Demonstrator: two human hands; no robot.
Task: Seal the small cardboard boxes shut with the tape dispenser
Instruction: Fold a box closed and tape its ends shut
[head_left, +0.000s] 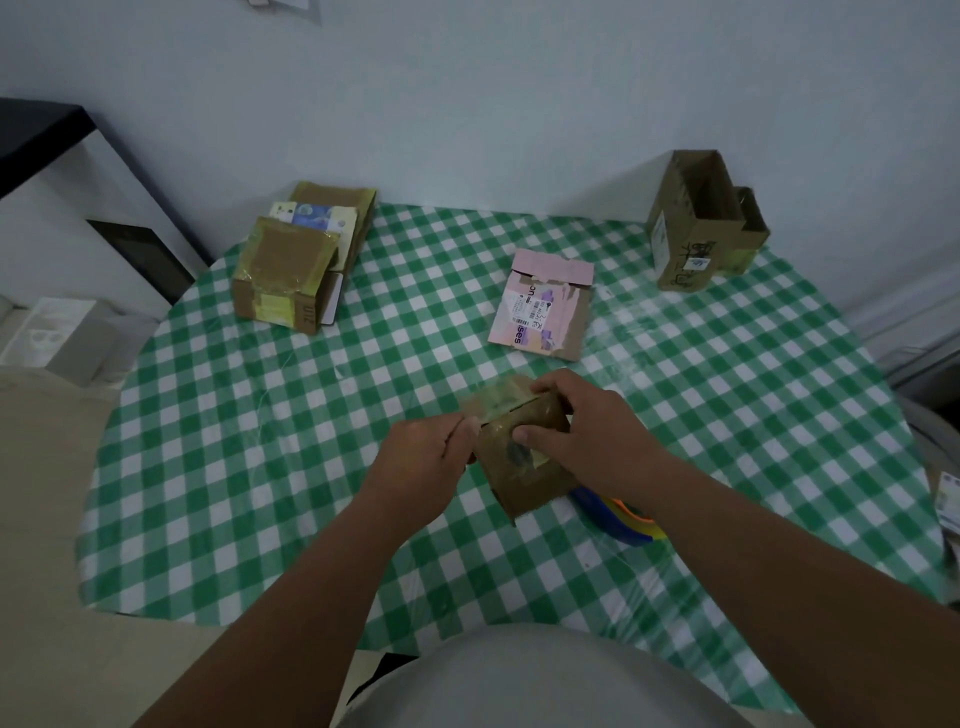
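Box (522, 447) held above worktop (260, 467), near front centre. Right hand (582, 431) gripped box: fingers over top, thumb on near face, probably to steady flaps. Left hand (426, 457) pinched at box's left edge, likely pressing tape end down; tape itself not resolved. Dispenser (623, 519) lay on worktop under right forearm, within reach. Taped boxes (291, 260) stacked far left, open boxes (701, 223) far right, presumably sorted done from pending.

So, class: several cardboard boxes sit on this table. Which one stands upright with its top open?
The tall brown box at the table's far right corner, by the wall. Its top gapes open; the others lie flat, are taped shut, or are in the hands.
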